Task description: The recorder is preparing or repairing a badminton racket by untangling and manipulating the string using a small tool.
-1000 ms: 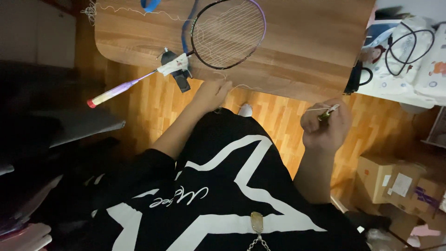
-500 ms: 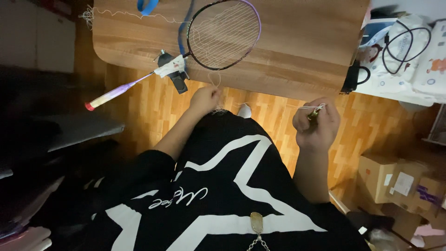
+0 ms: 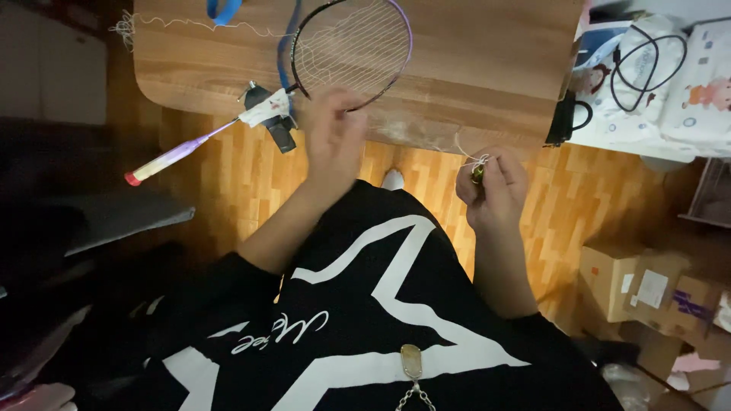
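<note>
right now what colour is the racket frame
Purple along the right side of the racket frame, blue on the left, seen in the head view.

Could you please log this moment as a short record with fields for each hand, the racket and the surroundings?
Left hand: left hand at the lower rim of the badminton racket
Right hand: right hand pinching a small tool and white string
Racket: head on the wooden table, handle jutting past the edge
Clamp: black clamp at the racket's throat
Surroundings: cardboard boxes on the floor at right
</note>
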